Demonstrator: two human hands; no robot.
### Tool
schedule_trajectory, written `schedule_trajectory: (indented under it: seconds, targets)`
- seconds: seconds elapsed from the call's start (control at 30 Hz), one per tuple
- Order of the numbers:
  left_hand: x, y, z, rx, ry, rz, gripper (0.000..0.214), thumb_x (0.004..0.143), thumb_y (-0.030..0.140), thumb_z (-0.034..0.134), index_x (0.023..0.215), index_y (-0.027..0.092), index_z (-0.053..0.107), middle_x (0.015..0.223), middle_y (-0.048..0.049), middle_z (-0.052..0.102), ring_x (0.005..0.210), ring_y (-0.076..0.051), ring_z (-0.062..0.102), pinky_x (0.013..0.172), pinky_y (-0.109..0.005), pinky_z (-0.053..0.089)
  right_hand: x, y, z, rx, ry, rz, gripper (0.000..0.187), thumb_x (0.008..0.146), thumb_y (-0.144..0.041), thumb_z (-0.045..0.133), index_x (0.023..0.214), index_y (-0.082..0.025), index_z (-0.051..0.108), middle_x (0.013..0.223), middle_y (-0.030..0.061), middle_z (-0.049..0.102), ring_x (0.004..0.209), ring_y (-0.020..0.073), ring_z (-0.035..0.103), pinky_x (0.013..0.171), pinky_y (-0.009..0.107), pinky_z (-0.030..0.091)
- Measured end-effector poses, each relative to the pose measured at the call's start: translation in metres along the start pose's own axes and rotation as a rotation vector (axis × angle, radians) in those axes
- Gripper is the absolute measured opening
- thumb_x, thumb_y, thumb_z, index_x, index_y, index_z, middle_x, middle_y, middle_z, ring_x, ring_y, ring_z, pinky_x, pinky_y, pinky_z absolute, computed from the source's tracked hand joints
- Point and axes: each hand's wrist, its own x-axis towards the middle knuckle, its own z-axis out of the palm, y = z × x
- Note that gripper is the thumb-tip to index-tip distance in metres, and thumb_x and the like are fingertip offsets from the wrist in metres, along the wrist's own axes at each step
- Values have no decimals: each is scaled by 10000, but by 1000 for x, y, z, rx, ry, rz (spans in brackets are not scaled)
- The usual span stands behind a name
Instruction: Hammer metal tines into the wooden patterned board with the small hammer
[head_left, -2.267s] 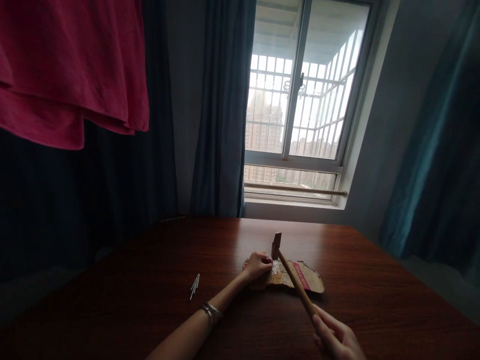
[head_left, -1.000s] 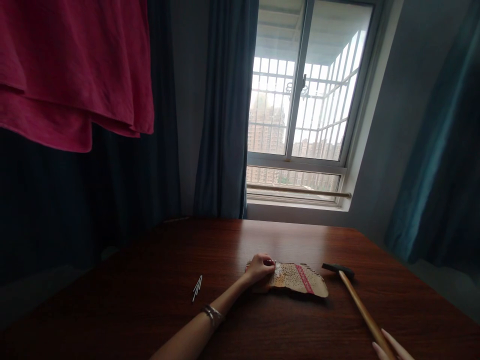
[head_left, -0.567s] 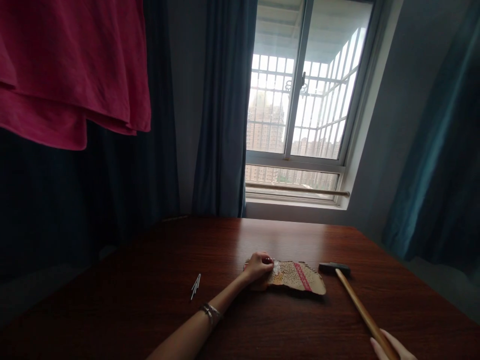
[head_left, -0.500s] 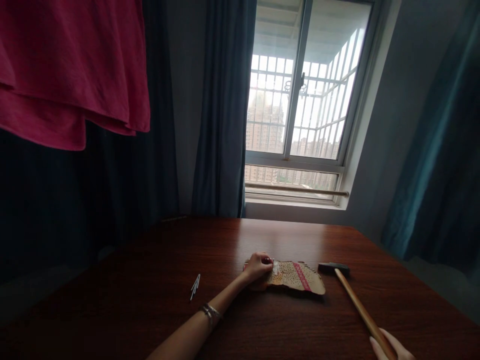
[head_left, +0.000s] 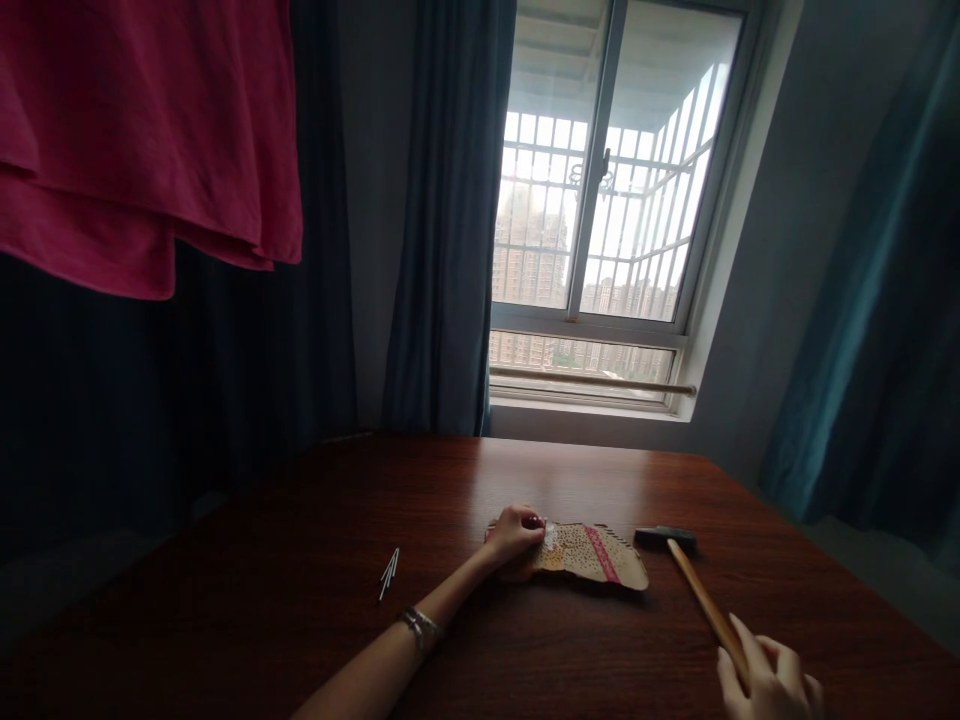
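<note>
My left hand (head_left: 516, 532) is closed in a pinch over the left part of a piece of cardboard (head_left: 626, 570), which lies flat on the table. Whatever is between its fingertips is too small to make out. The cardboard has torn edges, many small holes and a red printed band. My right hand (head_left: 776, 680) is wrapped round the wooden handle of a hammer (head_left: 701, 588) at the lower right. The dark hammer head is at the far end of the handle, just right of the cardboard. Some thin, pale nails (head_left: 388, 574) lie left of my left forearm.
The brown wooden table (head_left: 592, 475) reaches back to a wall with a barred window (head_left: 574, 317). Dark blue curtains (head_left: 450, 220) hang beside the window, and a magenta cloth (head_left: 150, 140) hangs at the upper left.
My right hand has come further into view, moving forward along the hammer's handle. The hammer has shifted very slightly left. My left hand and the cardboard look nearly the same.
</note>
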Motion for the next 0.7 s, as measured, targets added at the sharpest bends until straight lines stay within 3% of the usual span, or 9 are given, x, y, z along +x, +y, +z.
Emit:
schedule_trajectory:
  seconds: [0.03,0.17,0.3,0.5,0.7]
  targets:
    - [0,0,0,-1,2,1,173,672,244,560,737,146,687,769,-20,654,724,-136,579,640,-195,403,6,-20,-8,73,20,-45,377,794,-317,400,1053,-141,610,929,147,572,745,273,570,747,409,451]
    - [1,-1,1,-7,9,15,172,673,240,564,741,138,683,768,-28,650,720,-141,577,648,-205,404,36,-99,-23,377,-180,-237,307,832,-255,367,1033,-189,590,965,103,577,885,228,547,795,323,430]
    - [1,0,-1,8,-5,8,176,678,252,565,744,140,683,769,-27,646,724,-142,574,650,-207,405,67,-151,-3,426,-367,-280,257,837,-220,374,953,-226,602,939,66,592,861,186,561,732,263,414]
    - [1,-3,-5,-5,-25,12,177,678,270,574,725,132,676,739,-22,637,706,-134,568,634,-194,410,80,-179,44,354,-411,-287,217,833,-208,398,847,-192,614,882,67,600,811,169,566,673,246,393]
    - [1,-8,-2,-26,-20,-7,203,682,279,574,765,125,677,784,-36,647,735,-142,580,663,-207,430,66,-176,55,353,-366,-305,226,854,-237,373,884,-194,592,917,70,564,869,176,530,723,255,383]
